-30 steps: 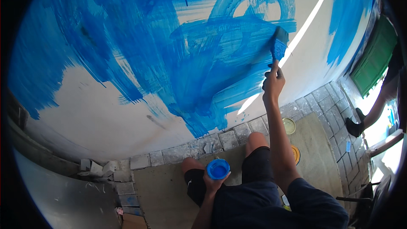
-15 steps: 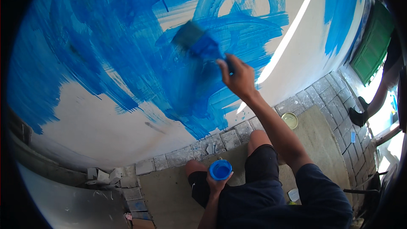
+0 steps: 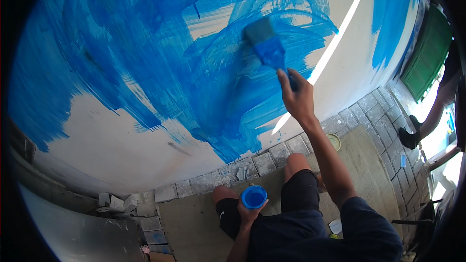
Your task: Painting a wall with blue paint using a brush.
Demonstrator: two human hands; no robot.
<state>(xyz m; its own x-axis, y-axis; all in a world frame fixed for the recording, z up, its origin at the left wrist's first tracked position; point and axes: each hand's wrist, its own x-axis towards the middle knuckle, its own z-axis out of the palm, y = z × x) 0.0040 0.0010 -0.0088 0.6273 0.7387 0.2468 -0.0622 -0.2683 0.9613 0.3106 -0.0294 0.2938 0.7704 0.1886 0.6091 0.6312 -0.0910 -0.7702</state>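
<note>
My right hand [image 3: 298, 96] is closed round the handle of a wide, blue-smeared paintbrush [image 3: 270, 51]. Its bristles point up and left against or just in front of the wall [image 3: 111, 145], which is white and partly covered with streaky blue paint; whether they touch cannot be told. In my lap, my left hand [image 3: 249, 212] grips a small blue tub [image 3: 254, 197] with blue paint inside. The fingers of that hand wrap round the tub's side and are partly hidden beneath it.
A round lid [image 3: 333, 141] lies right of my knee, partly behind my forearm. Broken blocks [image 3: 118, 202] sit at the wall's foot on the left, near a grey metal sheet [image 3: 80, 225]. Another person's leg [image 3: 431, 116] and a green shutter [image 3: 427, 56] are at the right.
My right hand has swept the paintbrush to the right across the wall, and fresh blue strokes cross the pale patch near the top. My left hand and the tub have hardly moved.
</note>
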